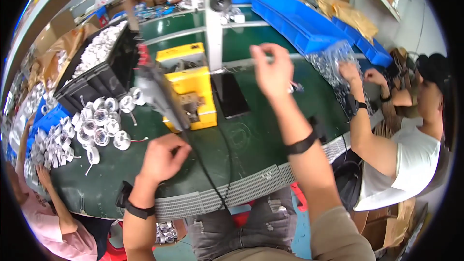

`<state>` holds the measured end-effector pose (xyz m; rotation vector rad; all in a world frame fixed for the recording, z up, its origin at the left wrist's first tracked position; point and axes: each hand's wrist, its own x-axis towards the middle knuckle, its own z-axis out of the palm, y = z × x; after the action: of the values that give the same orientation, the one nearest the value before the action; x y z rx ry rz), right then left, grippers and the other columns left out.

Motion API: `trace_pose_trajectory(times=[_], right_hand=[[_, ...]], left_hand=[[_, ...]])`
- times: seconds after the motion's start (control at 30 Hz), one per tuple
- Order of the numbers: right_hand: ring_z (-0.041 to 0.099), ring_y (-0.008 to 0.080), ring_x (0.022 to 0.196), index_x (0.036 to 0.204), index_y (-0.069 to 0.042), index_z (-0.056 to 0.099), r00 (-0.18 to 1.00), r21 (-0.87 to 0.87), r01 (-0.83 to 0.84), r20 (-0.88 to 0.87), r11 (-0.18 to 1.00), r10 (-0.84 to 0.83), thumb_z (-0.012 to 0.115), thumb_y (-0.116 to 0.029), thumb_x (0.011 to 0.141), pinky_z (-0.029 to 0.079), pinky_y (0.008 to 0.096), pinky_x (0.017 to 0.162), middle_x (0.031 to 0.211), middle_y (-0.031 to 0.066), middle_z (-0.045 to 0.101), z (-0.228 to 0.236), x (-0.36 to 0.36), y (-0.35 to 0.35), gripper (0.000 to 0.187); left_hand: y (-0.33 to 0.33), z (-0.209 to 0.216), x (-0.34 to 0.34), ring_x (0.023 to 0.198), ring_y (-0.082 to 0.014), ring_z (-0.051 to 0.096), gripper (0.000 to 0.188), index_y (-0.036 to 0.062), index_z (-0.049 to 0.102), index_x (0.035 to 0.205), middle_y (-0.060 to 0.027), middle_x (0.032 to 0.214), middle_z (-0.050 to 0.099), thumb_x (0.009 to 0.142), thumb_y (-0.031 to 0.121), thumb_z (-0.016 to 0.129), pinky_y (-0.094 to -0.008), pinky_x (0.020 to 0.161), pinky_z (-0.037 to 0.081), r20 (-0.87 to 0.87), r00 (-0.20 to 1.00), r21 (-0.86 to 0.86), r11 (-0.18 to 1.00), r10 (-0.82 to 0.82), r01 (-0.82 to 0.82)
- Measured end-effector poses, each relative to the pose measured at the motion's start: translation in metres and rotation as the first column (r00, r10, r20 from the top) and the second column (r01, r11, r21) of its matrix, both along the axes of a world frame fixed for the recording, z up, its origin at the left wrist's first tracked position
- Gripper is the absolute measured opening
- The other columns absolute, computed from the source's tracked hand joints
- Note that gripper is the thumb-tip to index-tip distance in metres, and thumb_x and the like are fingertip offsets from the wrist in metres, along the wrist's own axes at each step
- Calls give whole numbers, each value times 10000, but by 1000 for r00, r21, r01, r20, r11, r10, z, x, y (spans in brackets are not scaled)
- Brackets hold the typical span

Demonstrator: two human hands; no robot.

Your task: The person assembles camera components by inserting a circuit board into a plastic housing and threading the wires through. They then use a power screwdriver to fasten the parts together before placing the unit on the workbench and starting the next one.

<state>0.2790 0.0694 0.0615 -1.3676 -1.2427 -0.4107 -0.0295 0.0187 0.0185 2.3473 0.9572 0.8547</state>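
Note:
Over the table's near edge, my left hand [164, 158] is closed with its fingers curled under; whatever they may hold is hidden. Close by is the lower end of a grey electric screwdriver [162, 94], blurred, with a dark cord. My right hand [274, 70] is raised farther out, thumb and fingers bent but apart, with nothing visible between them. Beside its wrist lies a small part with coloured wires [297, 87]. A yellow bin [199, 122] holding metal parts stands between my hands, next to a flat black device [231, 95]. Several white round parts with wires [101, 125] lie left.
A black crate [99, 84] full of white parts stands at the back left. A white post [214, 24] rises mid-table. Blue trays [299, 24] sit back right. Co-workers' hands work at left [43, 176] and at right [349, 71], near clear plastic bags [331, 63].

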Motion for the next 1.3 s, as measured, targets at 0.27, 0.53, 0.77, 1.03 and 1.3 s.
trace_pose_trajectory(times=[0.27, 0.53, 0.77, 1.03, 1.3], right_hand=[[622, 326, 889, 1278, -78, 481, 981, -604, 134, 193, 786, -19, 710, -317, 822, 509, 415, 768, 1019, 150, 625, -66, 74, -37, 563], [642, 299, 679, 987, -3, 586, 501, -199, -762, 421, 616, 756, 750, -85, 657, 522, 358, 624, 857, 141, 653, -10, -88, -82, 377], [612, 314, 965, 1264, 6, 495, 474, -397, -773, 158, 495, 866, 798, -156, 670, 509, 394, 842, 1169, 179, 549, -16, -111, -82, 687], [612, 99, 706, 1017, 36, 638, 303, -287, -949, -728, 128, 615, 695, -149, 874, 518, 231, 609, 859, 60, 653, -21, -81, -75, 241], [553, 111, 632, 783, 4, 666, 306, -322, -936, -551, 140, 777, 703, -102, 845, 430, 255, 566, 703, 29, 602, -12, -68, -74, 129]], left_hand=[[-5, -4, 12, 644, -288, 618, 65, 34, 667, 824, -112, 737, 638, 800, 95, 674, -359, 589, 491, -30, 982, 101, 977, -188, 190], [-17, -1, 17, 1186, -214, 522, 494, -7, 383, 1334, -94, 1262, 532, 956, 257, 560, -354, 944, 482, 748, 662, -623, 288, -53, 727], [-9, -4, 10, 1199, -231, 514, 610, -11, 357, 1390, -125, 1299, 510, 900, 222, 636, -374, 995, 438, 730, 682, -665, 279, 47, 693], [-8, -3, 11, 1149, -222, 538, 627, 1, 450, 1289, -107, 1244, 531, 785, 245, 731, -340, 972, 430, 791, 612, -544, 453, -5, 707], [-6, -7, 10, 1164, -257, 542, 710, 34, 419, 1365, -115, 1274, 529, 739, 62, 754, -396, 993, 452, 813, 575, -548, 452, 90, 704]])
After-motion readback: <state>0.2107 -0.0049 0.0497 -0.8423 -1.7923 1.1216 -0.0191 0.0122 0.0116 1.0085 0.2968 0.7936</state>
